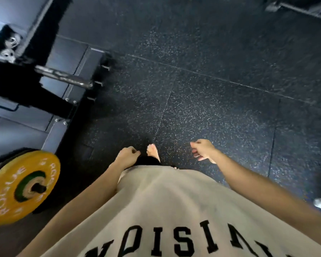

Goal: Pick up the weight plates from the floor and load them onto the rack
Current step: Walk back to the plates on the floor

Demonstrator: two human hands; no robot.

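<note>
Yellow plate: a round yellow rubber weight plate (21,186) with pale lettering and a green ring round its hub sits on a dark peg of the rack at the lower left, off the floor, its face turned up toward the camera.
Rack: the black steel storage rack (17,80) fills the upper left; a bare metal peg (63,76) juts out from it to the right, with nothing on it.
Left hand: the left hand (127,156) hangs by the hem of the beige shirt (165,201); its fingers are loosely curled and hold nothing.
Foot: a bare foot (153,152) stands on the floor between the two hands.
Right hand: the right hand (202,151) hangs out to the side, fingers loosely curled, holding nothing.
Floor: black speckled rubber floor tiles (211,80) stretch across the middle and right.
</note>
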